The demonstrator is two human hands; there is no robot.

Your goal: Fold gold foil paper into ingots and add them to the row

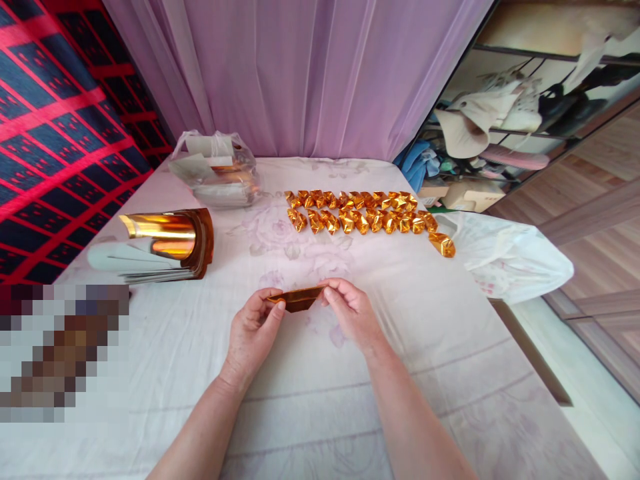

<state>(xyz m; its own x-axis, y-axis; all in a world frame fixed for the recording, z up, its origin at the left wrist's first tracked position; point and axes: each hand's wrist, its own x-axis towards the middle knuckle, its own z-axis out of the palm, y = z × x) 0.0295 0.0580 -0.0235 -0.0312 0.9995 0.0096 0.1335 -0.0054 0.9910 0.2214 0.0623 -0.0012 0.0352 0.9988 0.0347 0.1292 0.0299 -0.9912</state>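
Observation:
A folded strip of gold foil paper (296,299) is held just above the white cloth-covered table (400,373). My left hand (255,330) pinches its left end between thumb and fingers. My right hand (350,310) pinches its right end. Farther back lie two rows of several finished gold folded pieces (360,212), with one more gold piece (443,244) apart at the right end. A curled stack of gold foil sheets (170,243) lies to the left of my hands.
A clear plastic bag with packets of paper (220,170) stands at the back left. A white plastic bag (505,257) hangs over the table's right edge. A purple curtain (310,73) hangs behind, and a red-and-blue checked cloth (55,113) is at the left.

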